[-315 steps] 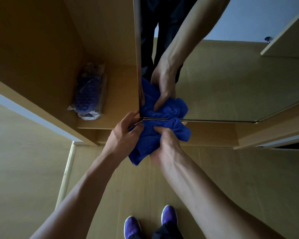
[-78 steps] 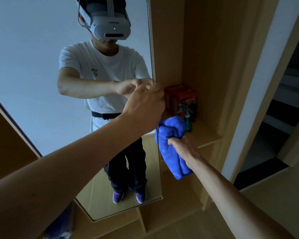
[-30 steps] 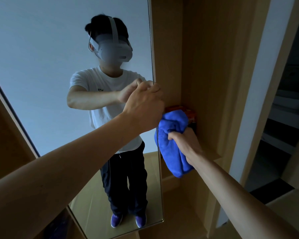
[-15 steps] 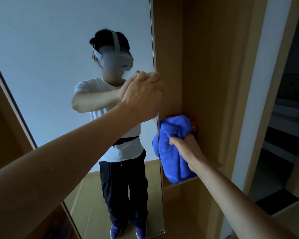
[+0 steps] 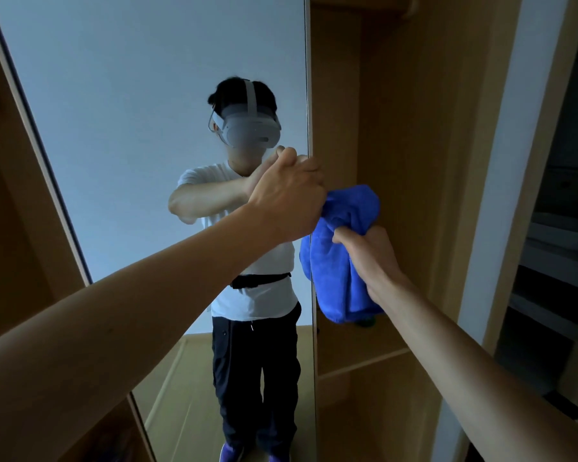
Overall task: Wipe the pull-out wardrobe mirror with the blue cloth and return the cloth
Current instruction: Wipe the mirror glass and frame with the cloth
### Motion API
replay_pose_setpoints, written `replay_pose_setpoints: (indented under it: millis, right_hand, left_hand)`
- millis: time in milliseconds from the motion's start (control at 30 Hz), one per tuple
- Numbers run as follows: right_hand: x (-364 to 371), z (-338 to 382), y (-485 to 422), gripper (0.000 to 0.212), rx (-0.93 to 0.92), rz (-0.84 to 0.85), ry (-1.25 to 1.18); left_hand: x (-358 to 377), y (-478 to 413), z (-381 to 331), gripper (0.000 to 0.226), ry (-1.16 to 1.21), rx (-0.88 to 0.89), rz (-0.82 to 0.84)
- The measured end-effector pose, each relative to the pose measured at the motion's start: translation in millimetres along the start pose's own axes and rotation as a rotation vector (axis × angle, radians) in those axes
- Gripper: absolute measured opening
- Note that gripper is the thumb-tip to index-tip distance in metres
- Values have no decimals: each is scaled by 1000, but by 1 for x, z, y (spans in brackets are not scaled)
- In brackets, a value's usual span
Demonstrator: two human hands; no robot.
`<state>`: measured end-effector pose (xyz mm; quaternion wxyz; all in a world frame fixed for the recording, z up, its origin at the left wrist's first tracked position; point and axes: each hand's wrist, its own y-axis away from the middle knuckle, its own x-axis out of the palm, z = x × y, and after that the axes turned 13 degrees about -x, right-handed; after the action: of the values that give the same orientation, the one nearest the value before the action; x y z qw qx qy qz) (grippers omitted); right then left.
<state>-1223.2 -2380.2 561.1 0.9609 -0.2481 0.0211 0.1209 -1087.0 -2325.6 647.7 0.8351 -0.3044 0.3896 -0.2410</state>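
The tall pull-out mirror (image 5: 141, 135) stands in front of me, and its thin right edge runs down the middle of the view. My left hand (image 5: 289, 198) grips that edge at about chest height, fingers curled round it. Just right of the edge my right hand (image 5: 364, 251) holds the bunched blue cloth (image 5: 341, 255), which hangs down beside the mirror's edge in front of the wardrobe compartment. The mirror reflects a person in a white shirt with a headset.
Right of the mirror is an open wooden wardrobe compartment (image 5: 397, 128) with a shelf (image 5: 357, 348) below the cloth. A white vertical frame (image 5: 501, 161) bounds it, with dark shelves (image 5: 554, 228) beyond. Wood panelling (image 5: 10, 195) lies left of the mirror.
The view has tilted upward along the mirror. My left hand stays on the mirror's edge, and my right hand with the cloth keeps beside it, now hiding the red box on the shelf.
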Motion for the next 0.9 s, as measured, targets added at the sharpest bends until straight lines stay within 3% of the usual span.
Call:
replay_pose_setpoints:
  millis: [167, 267, 400, 533, 700, 900]
  right_hand:
    - [-1, 23, -13, 29, -102, -35, -51]
    - [-2, 18, -11, 20, -77, -3, -25]
    - [-3, -4, 0, 19, 8, 87, 53]
    - [-2, -13, 7, 23, 73, 96, 117]
    - [-3, 22, -5, 30, 8, 39, 86]
    - [-6, 71, -33, 17, -139, -43, -32]
  left_hand:
    - [-18, -22, 21, 29, -65, 3, -95]
    - [-30, -34, 30, 26, -119, 40, -110]
    - [-39, -41, 37, 29, -67, -17, -44]
    - [-36, -37, 36, 30, -178, 33, -94]
    - [-40, -37, 38, 30, -164, 31, -93]
    - [-45, -41, 42, 26, -169, 45, -100]
